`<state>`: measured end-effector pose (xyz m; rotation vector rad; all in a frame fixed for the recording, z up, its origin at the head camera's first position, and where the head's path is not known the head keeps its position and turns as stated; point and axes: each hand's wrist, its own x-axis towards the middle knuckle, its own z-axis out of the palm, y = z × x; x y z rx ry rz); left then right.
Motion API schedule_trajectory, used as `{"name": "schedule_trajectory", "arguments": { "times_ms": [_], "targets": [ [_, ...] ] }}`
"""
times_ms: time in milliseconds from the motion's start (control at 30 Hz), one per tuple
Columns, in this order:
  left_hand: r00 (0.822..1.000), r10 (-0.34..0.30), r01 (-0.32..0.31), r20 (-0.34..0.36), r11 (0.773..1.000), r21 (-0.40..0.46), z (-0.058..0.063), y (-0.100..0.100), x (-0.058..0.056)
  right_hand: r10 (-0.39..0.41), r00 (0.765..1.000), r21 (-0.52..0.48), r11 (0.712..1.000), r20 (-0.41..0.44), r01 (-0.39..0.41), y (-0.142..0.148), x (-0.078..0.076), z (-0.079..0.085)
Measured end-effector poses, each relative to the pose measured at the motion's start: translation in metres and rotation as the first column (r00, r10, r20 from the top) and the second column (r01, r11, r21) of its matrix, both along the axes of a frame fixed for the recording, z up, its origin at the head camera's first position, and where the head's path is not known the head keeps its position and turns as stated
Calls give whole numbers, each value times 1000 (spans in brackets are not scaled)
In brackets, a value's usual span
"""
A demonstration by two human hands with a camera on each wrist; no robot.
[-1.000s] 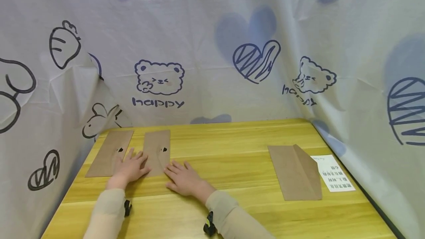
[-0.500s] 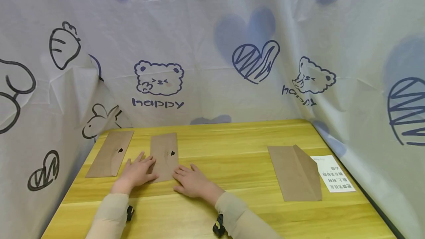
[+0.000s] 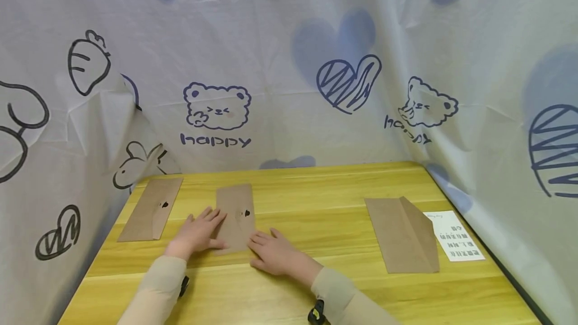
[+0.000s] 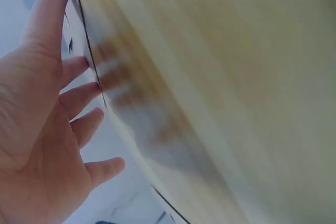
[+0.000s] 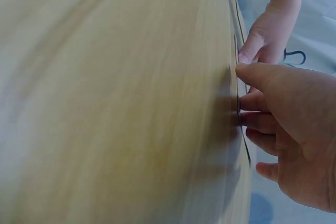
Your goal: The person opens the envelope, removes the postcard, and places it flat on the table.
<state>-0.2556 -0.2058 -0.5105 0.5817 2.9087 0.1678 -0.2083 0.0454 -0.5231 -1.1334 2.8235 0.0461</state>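
A brown paper envelope (image 3: 237, 214) with a small dark mark lies flat on the table between both hands in the head view. My left hand (image 3: 197, 233) rests at its left side, fingers extended, fingertips on the paper and thumb at the lower edge. At the lower right edge, the fingertips of my right hand (image 3: 274, 252) touch the paper. Both wrist views look low along the tabletop, so the envelope shows there only as a thin edge. The left wrist view has the left hand's (image 4: 47, 119) fingers spread apart.
A second brown envelope (image 3: 146, 214) lies at the far left of the wooden table (image 3: 311, 214). To the right, another envelope (image 3: 397, 239) has its flap unfolded, beside a white printed card (image 3: 456, 234). A patterned cloth (image 3: 289, 64) hangs around the table.
The middle envelope has slid to the right and slightly toward the person, with both hands moving along with it. The other envelopes and the card have stayed put.
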Motion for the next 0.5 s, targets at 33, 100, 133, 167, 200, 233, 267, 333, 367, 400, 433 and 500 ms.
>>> {"name": "schedule_trajectory", "arguments": {
  "times_ms": [33, 100, 133, 167, 200, 233, 267, 333, 367, 400, 433, 500],
  "targets": [
    [1000, -4, 4, 7, 1000, -5, 0, 2, -1, 0, 1000, 0, 1000, 2, 0, 2, 1, 0],
    [1000, -7, 8, 21, 1000, -18, -1, 6, -1, -1, 1000, -3, 1000, 8, 1, 6, 4, 0],
    [1000, -7, 7, 29, 1000, -24, 0, 8, 0, -2, 1000, -5, 1000, 14, 2, 8, 5, 0],
    [999, -4, 5, 36, 999, -33, 0, 11, 0, -4, 1000, -10, 1000, 21, 4, 10, 7, 0],
    [999, -2, 4, 41, 999, -44, 0, 13, 1, -6, 1000, -16, 1000, 28, 6, 13, 8, 1],
    [999, 1, 2, 46, 998, -55, 0, 16, 2, -8, 1000, -22, 1000, 30, 9, 15, 10, 1],
    [999, 5, -2, 52, 998, -66, 1, 19, 3, -12, 999, -28, 1000, 35, 13, 18, 11, 1],
    [998, 13, -8, 64, 997, -78, 2, 25, 5, -19, 999, -39, 999, 41, 20, 24, 14, 1],
    [998, 16, -10, 68, 996, -86, 3, 28, 6, -22, 999, -44, 999, 44, 24, 26, 15, 1],
    [997, 20, -13, 75, 996, -89, 4, 31, 7, -24, 999, -47, 999, 44, 27, 29, 17, 1],
    [996, 23, -16, 80, 996, -92, 5, 34, 8, -25, 999, -51, 998, 43, 27, 31, 18, 1],
    [996, 29, -20, 82, 995, -100, 6, 40, 11, -25, 999, -60, 998, 46, 28, 36, 21, 1]
  ]
}}
